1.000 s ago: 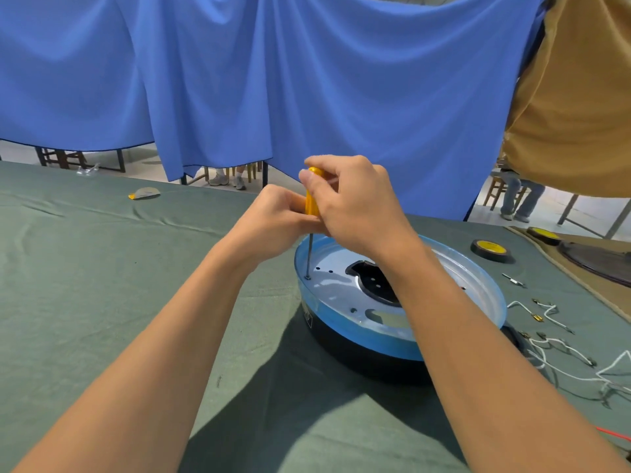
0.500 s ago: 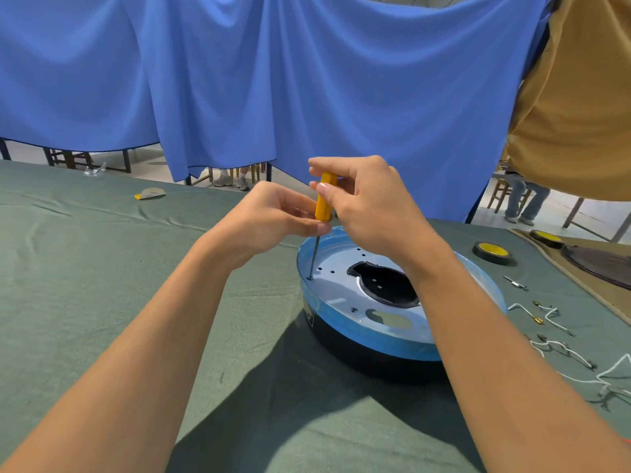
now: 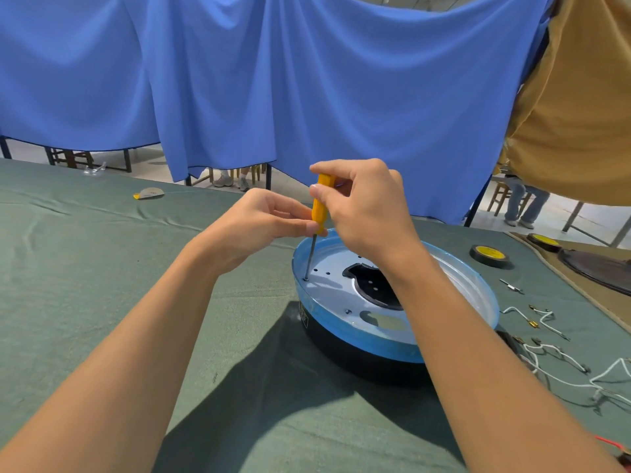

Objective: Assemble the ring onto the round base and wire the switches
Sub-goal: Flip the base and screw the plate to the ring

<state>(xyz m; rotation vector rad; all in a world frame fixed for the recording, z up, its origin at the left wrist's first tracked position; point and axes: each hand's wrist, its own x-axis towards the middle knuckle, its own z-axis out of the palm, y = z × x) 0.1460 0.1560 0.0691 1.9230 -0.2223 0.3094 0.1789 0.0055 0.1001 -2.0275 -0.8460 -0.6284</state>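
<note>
A green cloth (image 3: 102,285) covers the table, and at its far left lies a small flat grey and yellow scrap (image 3: 148,193). Behind it hangs a blue curtain (image 3: 307,80).

The left hand (image 3: 259,227) reaches in from the lower left. Its thumb and fingertips are bent inward and pinch the lower end of the yellow handle of a screwdriver (image 3: 321,208). The screwdriver stands almost upright, with its long axis running top to bottom. The handle end is up and leans a little to the right. The steel shaft points down and slightly left, and its tip sits at a hole near the left edge of a pale metal plate (image 3: 336,271). The right hand (image 3: 367,213) comes from the lower right, with thumb and fingers curled round the upper part of the handle.

The plate lies flat inside a blue ring (image 3: 345,324), which sits on top of the round black base (image 3: 355,358). The base rests on the cloth, right of centre and just below both hands. A dark, irregular opening shows in the middle of the plate.

Right of the base, a black tape roll (image 3: 490,257) with a yellow core lies flat. Nearer the camera, loose white wires (image 3: 543,356) with small metal ends are spread on the cloth. A tan cloth (image 3: 573,114) hangs at the upper right.
</note>
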